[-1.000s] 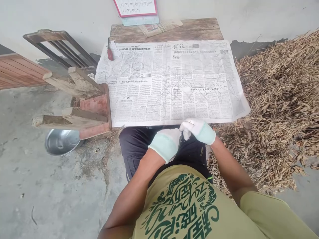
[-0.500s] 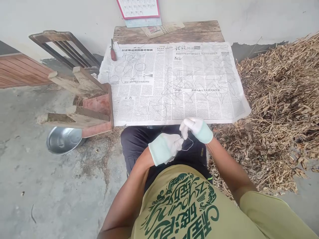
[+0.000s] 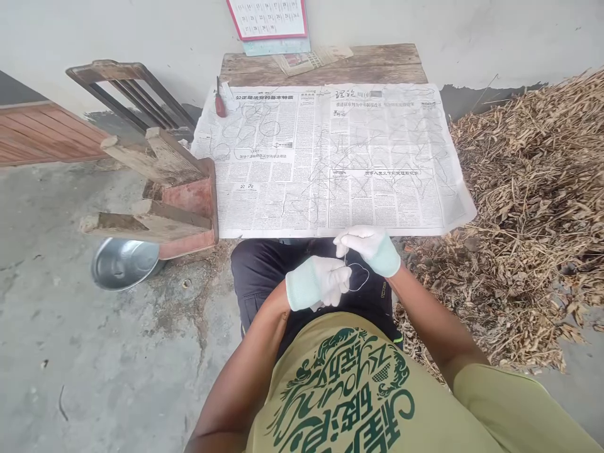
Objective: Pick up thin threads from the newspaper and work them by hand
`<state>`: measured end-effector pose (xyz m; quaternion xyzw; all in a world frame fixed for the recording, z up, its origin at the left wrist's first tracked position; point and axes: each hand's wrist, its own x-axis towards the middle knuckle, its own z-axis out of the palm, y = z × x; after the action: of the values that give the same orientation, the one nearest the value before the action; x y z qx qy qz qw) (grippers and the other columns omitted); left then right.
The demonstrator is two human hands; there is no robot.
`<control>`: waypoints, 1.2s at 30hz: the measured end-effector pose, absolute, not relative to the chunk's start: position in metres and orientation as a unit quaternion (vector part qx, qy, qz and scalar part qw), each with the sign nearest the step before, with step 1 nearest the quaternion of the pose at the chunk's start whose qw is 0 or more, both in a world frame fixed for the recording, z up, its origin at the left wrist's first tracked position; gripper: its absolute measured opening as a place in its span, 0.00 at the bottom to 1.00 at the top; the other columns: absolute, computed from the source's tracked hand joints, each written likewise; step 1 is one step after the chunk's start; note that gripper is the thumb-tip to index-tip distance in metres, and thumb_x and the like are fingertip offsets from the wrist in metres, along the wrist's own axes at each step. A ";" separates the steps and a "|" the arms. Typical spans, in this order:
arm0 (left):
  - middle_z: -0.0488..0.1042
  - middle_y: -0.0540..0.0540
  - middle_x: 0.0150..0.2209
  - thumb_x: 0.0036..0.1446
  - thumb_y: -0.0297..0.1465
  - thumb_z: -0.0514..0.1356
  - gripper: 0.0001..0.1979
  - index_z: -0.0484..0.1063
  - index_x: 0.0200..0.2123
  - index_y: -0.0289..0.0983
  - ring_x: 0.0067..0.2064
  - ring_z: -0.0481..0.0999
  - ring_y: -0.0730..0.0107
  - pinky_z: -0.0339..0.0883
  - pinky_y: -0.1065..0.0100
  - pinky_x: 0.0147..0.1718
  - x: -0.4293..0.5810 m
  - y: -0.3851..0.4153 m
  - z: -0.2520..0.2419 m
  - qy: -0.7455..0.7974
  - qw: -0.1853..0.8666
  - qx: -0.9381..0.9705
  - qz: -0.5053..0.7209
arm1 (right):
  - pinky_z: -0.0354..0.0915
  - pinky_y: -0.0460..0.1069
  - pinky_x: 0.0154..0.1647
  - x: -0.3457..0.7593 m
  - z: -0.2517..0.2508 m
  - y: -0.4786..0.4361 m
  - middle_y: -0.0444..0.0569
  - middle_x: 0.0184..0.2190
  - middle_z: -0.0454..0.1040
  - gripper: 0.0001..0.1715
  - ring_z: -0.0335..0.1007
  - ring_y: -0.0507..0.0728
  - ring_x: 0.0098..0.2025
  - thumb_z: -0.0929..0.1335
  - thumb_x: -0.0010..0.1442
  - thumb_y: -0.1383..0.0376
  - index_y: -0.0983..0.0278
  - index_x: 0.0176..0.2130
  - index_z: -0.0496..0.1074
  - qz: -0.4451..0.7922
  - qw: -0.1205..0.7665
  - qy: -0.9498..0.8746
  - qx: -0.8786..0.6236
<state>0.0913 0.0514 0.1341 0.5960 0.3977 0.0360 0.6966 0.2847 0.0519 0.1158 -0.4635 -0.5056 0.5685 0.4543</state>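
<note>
Both my hands wear white gloves and work over my lap, just below the near edge of a newspaper [image 3: 330, 157] spread on a low wooden table. My left hand [image 3: 321, 281] pinches one end of a thin wire [image 3: 361, 277] that bends into a small loop. My right hand [image 3: 365, 242] pinches the wire's other end a little higher. Several bent wire pieces lie scattered across the newspaper.
A red-handled screwdriver [image 3: 219, 100] lies at the newspaper's far left corner. An overturned wooden stool [image 3: 160, 195] and a metal basin [image 3: 123, 262] sit to the left on the concrete floor. A big heap of dry stalks [image 3: 528, 201] fills the right side. A calendar [image 3: 268, 19] hangs on the wall.
My hands have drawn apart, the left dropping lower and the right rising, so the wire between them has opened into a visible loop. The view has shifted slightly.
</note>
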 end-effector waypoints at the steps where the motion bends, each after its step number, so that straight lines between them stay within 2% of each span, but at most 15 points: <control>1: 0.76 0.47 0.20 0.63 0.53 0.58 0.25 0.74 0.29 0.37 0.18 0.72 0.72 0.65 0.73 0.19 0.091 0.052 0.134 0.399 0.704 0.587 0.032 | 0.75 0.52 0.42 0.281 0.115 0.052 0.46 0.29 0.81 0.12 0.77 0.55 0.33 0.70 0.63 0.59 0.62 0.33 0.82 0.562 0.460 -0.500 -0.472; 5: 0.75 0.47 0.18 0.64 0.50 0.57 0.24 0.74 0.27 0.37 0.18 0.72 0.71 0.65 0.72 0.18 0.093 0.051 0.132 0.447 0.696 0.559 0.050 | 0.75 0.53 0.42 0.274 0.110 0.060 0.50 0.34 0.81 0.23 0.77 0.56 0.35 0.65 0.68 0.49 0.63 0.39 0.80 0.552 0.492 -0.451 -0.500; 7: 0.75 0.47 0.18 0.66 0.47 0.56 0.23 0.73 0.26 0.37 0.18 0.72 0.72 0.64 0.73 0.18 0.096 0.049 0.132 0.491 0.664 0.556 0.092 | 0.74 0.52 0.40 0.277 0.110 0.065 0.52 0.36 0.81 0.32 0.78 0.57 0.37 0.61 0.69 0.41 0.63 0.44 0.78 0.552 0.502 -0.429 -0.509; 9: 0.75 0.48 0.18 0.67 0.44 0.55 0.21 0.73 0.26 0.38 0.19 0.72 0.73 0.64 0.73 0.20 0.100 0.047 0.133 0.533 0.620 0.559 0.134 | 0.74 0.52 0.39 0.282 0.112 0.065 0.53 0.36 0.81 0.36 0.79 0.57 0.37 0.59 0.68 0.38 0.63 0.45 0.78 0.551 0.504 -0.427 -0.510; 12: 0.76 0.50 0.19 0.68 0.42 0.54 0.21 0.73 0.26 0.38 0.20 0.73 0.73 0.66 0.73 0.23 0.102 0.047 0.136 0.568 0.568 0.572 0.165 | 0.73 0.52 0.35 0.290 0.118 0.057 0.53 0.33 0.81 0.34 0.78 0.56 0.33 0.62 0.67 0.39 0.64 0.41 0.79 0.556 0.481 -0.447 -0.510; 18: 0.78 0.48 0.22 0.66 0.47 0.56 0.21 0.75 0.30 0.38 0.24 0.76 0.71 0.69 0.70 0.26 0.101 0.053 0.135 0.572 0.575 0.554 0.188 | 0.70 0.49 0.29 0.288 0.130 0.042 0.48 0.24 0.79 0.18 0.74 0.53 0.26 0.69 0.65 0.54 0.64 0.32 0.79 0.561 0.404 -0.450 -0.565; 22: 0.80 0.45 0.27 0.63 0.50 0.59 0.22 0.76 0.34 0.36 0.25 0.76 0.70 0.71 0.69 0.27 0.099 0.054 0.136 0.557 0.597 0.531 0.226 | 0.70 0.49 0.28 0.285 0.130 0.043 0.47 0.22 0.78 0.16 0.73 0.53 0.24 0.69 0.64 0.56 0.64 0.31 0.79 0.553 0.422 -0.436 -0.571; 28: 0.83 0.42 0.34 0.67 0.52 0.54 0.27 0.79 0.46 0.33 0.31 0.79 0.68 0.75 0.66 0.36 0.090 0.053 0.143 0.517 0.599 0.539 0.288 | 0.70 0.49 0.28 0.282 0.122 0.044 0.47 0.22 0.77 0.15 0.73 0.53 0.24 0.69 0.64 0.57 0.64 0.30 0.78 0.558 0.444 -0.410 -0.568; 31: 0.82 0.43 0.35 0.67 0.51 0.54 0.28 0.77 0.52 0.33 0.31 0.79 0.68 0.74 0.65 0.37 0.088 0.052 0.137 0.505 0.607 0.535 0.301 | 0.69 0.49 0.26 0.278 0.118 0.045 0.47 0.21 0.77 0.15 0.72 0.53 0.23 0.68 0.64 0.58 0.64 0.30 0.77 0.566 0.445 -0.398 -0.569; 33: 0.81 0.44 0.32 0.66 0.50 0.57 0.26 0.78 0.50 0.34 0.29 0.78 0.68 0.73 0.66 0.34 0.088 0.051 0.132 0.498 0.623 0.518 0.309 | 0.69 0.49 0.26 0.275 0.119 0.045 0.47 0.21 0.77 0.15 0.72 0.53 0.23 0.68 0.64 0.58 0.64 0.29 0.76 0.564 0.441 -0.397 -0.574; 36: 0.78 0.47 0.25 0.63 0.50 0.61 0.23 0.80 0.42 0.35 0.25 0.74 0.69 0.71 0.66 0.28 0.088 0.051 0.125 0.502 0.646 0.479 0.318 | 0.69 0.49 0.28 0.272 0.121 0.043 0.47 0.22 0.77 0.16 0.72 0.54 0.23 0.67 0.64 0.58 0.63 0.30 0.77 0.549 0.436 -0.415 -0.580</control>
<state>0.0882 0.0511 0.1249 0.4791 0.5022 0.3178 0.6460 0.2724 0.0425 0.1209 -0.5796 -0.4153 0.5490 0.4361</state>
